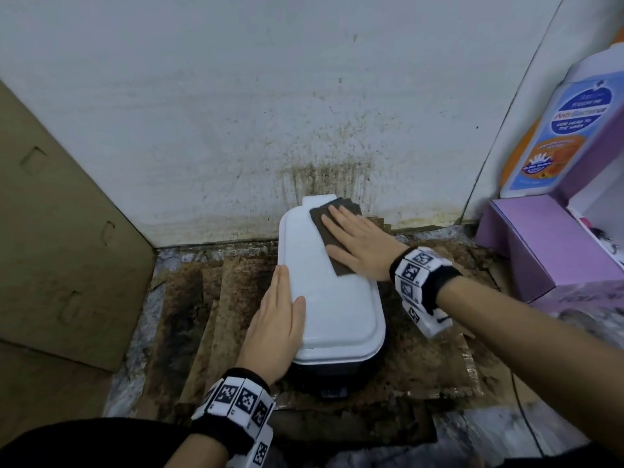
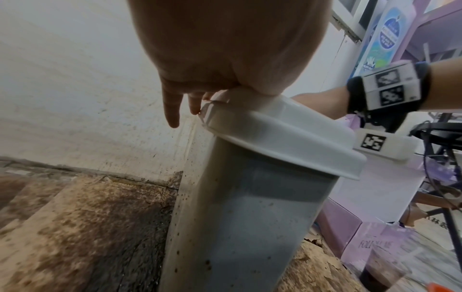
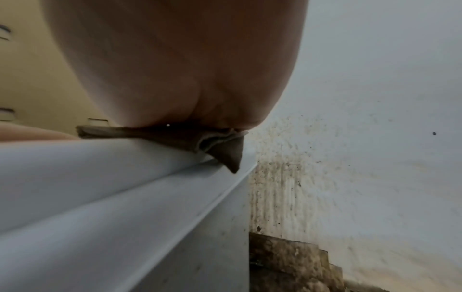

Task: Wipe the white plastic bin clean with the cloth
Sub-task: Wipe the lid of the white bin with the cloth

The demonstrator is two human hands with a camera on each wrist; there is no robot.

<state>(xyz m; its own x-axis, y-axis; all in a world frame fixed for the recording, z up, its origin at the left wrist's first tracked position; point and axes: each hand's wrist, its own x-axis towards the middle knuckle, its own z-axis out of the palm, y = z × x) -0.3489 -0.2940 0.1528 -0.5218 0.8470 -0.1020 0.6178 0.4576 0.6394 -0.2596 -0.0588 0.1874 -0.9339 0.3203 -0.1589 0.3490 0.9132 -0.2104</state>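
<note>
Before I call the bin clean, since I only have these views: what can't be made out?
- Lid surface beneath the cloth: head view, covered by the right hand.
- Bin wall on the left: head view, behind the left hand.
- Bin's right wall: right wrist view, blurred.
- Bin's inside: lid shut, all views.

1. A tall, narrow white plastic bin [image 1: 332,298] with a closed, rounded-oblong white lid is seen standing upright on stained brown cardboard, its far end close to a spattered white wall. Small brown specks are seen on its pale side wall [image 2: 240,227].
2. A dark brown, folded square cloth [image 1: 326,228] is laid flat on the far right part of the lid, one corner overhanging the lid's edge [image 3: 228,158].
</note>
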